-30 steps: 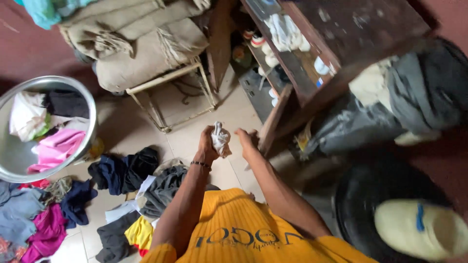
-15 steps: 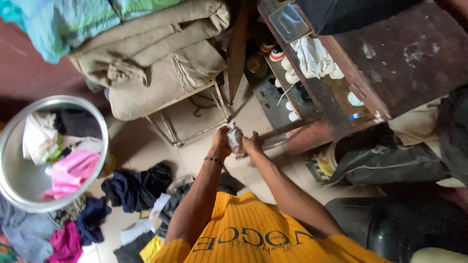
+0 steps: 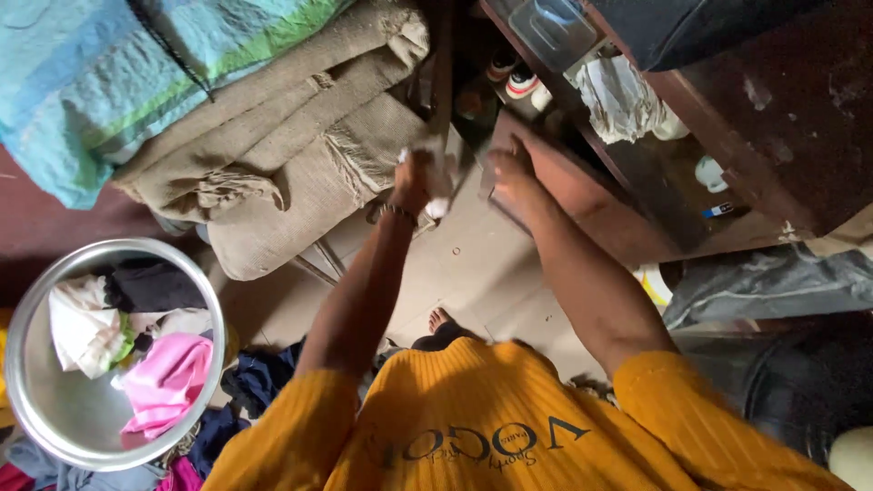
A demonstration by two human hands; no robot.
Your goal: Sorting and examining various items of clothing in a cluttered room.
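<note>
My left hand [image 3: 414, 179], with a bracelet at the wrist, is closed around a small white cloth [image 3: 438, 202] that is blurred by motion. It hangs over the tiled floor beside a stack of folded beige blankets [image 3: 300, 173]. My right hand [image 3: 512, 175] lies flat on the edge of a reddish-brown cabinet door [image 3: 582, 195], apart from the cloth. Both arms reach forward out of yellow sleeves.
A round metal basin [image 3: 32, 400] at lower left holds pink, white and dark clothes. Dark clothes [image 3: 255, 386] lie on the floor. The open cabinet holds shoes [image 3: 520, 80], a white rag [image 3: 623, 98] and a clear container [image 3: 555, 27]. Grey fabric [image 3: 773, 282] lies at right.
Both hands have moved forward toward the cabinet. The right hand has left the white cloth and now rests on the cabinet door; the left hand alone holds the cloth.
</note>
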